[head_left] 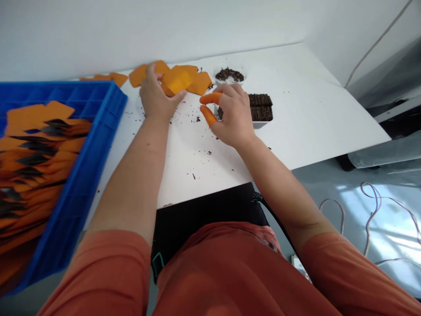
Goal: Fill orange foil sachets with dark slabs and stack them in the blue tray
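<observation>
My left hand (158, 97) is over the left part of a spread of flat orange paper packets (199, 83) near the wall. Its thumb and fingers are apart, with the thumb beside a brighter orange packet (180, 81); some fingertips are hidden. My right hand (235, 115) wears orange finger cots on the thumb and index finger, which are parted with nothing between them. It hovers over the left part of a white tray (259, 124). Rows of thin dark brown slabs (262, 107) stand packed in that tray, partly covered by the hand.
A blue plastic crate (95, 145) at the left holds many orange packets (62, 162), some with dark openings. Behind the tray sits a white dish (245, 72) of dark brown fragments (230, 74). Crumbs dot the white table (197, 162). Cables (371, 210) lie on the floor at right.
</observation>
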Tool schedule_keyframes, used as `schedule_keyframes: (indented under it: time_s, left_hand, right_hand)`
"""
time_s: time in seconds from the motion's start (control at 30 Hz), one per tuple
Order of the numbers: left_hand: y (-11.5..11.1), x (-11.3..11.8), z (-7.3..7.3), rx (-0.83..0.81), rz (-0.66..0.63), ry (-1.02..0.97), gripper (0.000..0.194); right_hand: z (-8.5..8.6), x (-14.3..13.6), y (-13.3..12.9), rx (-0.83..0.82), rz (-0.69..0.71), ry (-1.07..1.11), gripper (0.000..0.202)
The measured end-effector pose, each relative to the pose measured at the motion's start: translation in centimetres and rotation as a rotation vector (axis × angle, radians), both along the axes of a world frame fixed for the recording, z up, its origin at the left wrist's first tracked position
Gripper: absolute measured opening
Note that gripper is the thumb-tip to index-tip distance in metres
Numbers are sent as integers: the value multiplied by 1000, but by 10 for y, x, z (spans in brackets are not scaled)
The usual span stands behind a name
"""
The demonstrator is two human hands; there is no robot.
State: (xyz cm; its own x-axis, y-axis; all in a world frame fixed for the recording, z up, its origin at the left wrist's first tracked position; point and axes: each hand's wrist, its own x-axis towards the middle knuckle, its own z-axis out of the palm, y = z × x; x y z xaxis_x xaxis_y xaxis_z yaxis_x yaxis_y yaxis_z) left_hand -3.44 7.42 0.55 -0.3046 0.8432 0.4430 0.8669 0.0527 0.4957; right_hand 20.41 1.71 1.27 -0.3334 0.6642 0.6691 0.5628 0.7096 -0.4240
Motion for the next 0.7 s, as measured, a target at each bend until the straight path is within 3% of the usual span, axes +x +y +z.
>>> schedule_keyframes:
  time_s: [0.2, 0.4, 0.53, 0.7]
  left_hand:
    - [-26, 2, -1, 38, 29, -90, 93]
    - [-59, 7, -4, 92, -136, -202, 114]
    - [-70, 8, -6, 148, -200, -226, 113]
    - [-75, 9, -5, 258, -304, -345, 113]
  right_hand:
    - [2, -2, -3, -25, -1, -18, 23]
    - [5, -2, -2, -79, -35, -65, 22]
    - [1, -5, 1, -81, -70, -79, 25]
    - [-5, -3, 8, -74, -127, -47, 46]
